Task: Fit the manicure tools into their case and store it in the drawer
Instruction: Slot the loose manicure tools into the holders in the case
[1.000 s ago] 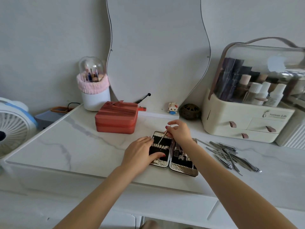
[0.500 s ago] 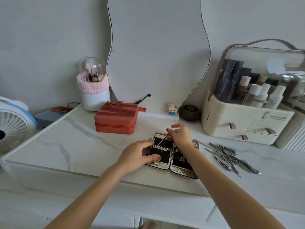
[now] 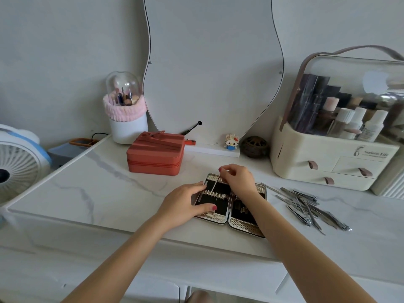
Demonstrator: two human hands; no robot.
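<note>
lying open on the marble worktop [image 3: 109,193] was the manicure case [image 3: 220,206], near the front edge. a pile of loose tools [image 3: 306,204] lay just right of it. the left hand [image 3: 185,204] pressed flat on the case's left half, fingers spread. the right hand [image 3: 238,178] pinched a thin tool [image 3: 215,182] over the loops.

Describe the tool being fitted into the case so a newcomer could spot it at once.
Start at the tall wavy mirror on the white marble table; in front of it lies an open black-lined manicure case. The tool is the thin metal rod pinched in the right hand, slanting down onto the case's left half. Unlike the loose pile of tools to the right, it is alone and held.
</note>
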